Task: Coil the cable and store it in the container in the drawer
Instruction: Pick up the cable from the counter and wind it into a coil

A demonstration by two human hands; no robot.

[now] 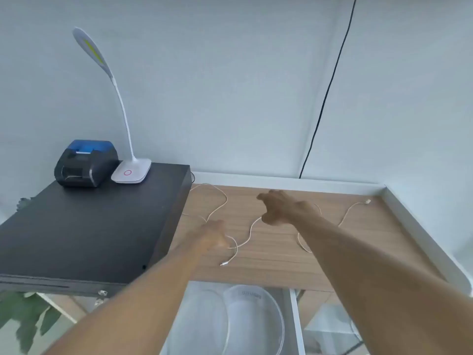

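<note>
One white cable (pixel 247 235) lies loose in wavy loops across the wooden counter (pixel 271 262), with two plug ends showing: one near the front edge just beside the left hand (pixel 213 238), the other far back towards the right corner. Two bare hands reach over it. The left hand rests on or just over the cable near its front end, fingers curled; motion blur hides whether it actually grips the strand, so I cannot tell. The right hand (pixel 280 207) hovers above the middle of the cable with fingers spread wide, holding nothing, and its forearm covers part of the cable's run. Below the counter edge one drawer (pixel 294 319) stands open with one clear round container (pixel 256 316) inside, its lower part cut off by the frame. On the black box (pixel 84 231) at left sit one printer (pixel 85 163) and one white desk lamp (pixel 131 172).
</note>
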